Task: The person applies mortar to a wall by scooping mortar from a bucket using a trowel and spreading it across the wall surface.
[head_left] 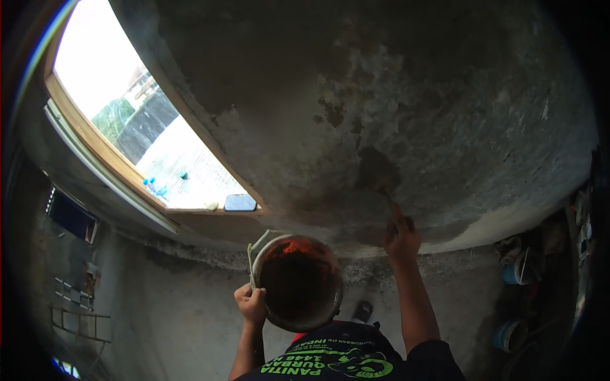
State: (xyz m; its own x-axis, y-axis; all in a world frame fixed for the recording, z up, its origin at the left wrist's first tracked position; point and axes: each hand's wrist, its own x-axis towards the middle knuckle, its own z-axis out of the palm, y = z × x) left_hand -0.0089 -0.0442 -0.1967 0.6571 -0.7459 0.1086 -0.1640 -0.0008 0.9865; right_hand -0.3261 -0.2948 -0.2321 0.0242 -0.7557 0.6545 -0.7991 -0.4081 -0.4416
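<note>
Dark shirt with green print (337, 359) was noted lowest and closest. Just beyond it, a bucket (338, 303) was held up above the floor (190, 311) by the left hand (251, 303), its fingers closed on the rim side with the thumb uppermost. Orange-red was seen on the upper inner wall; the contents were too dark to be told. A trowel (380, 176) was gripped in the right hand (402, 240), fingers closed round the handle, the blade held up at the grey wall (457, 140); full contact could not be confirmed. Patchy plaster was seen around it. A flat dark-blue object (240, 202) was found at the right corner of the window sill (190, 211). Two blue containers were recorded by the floor's right edge.
</note>
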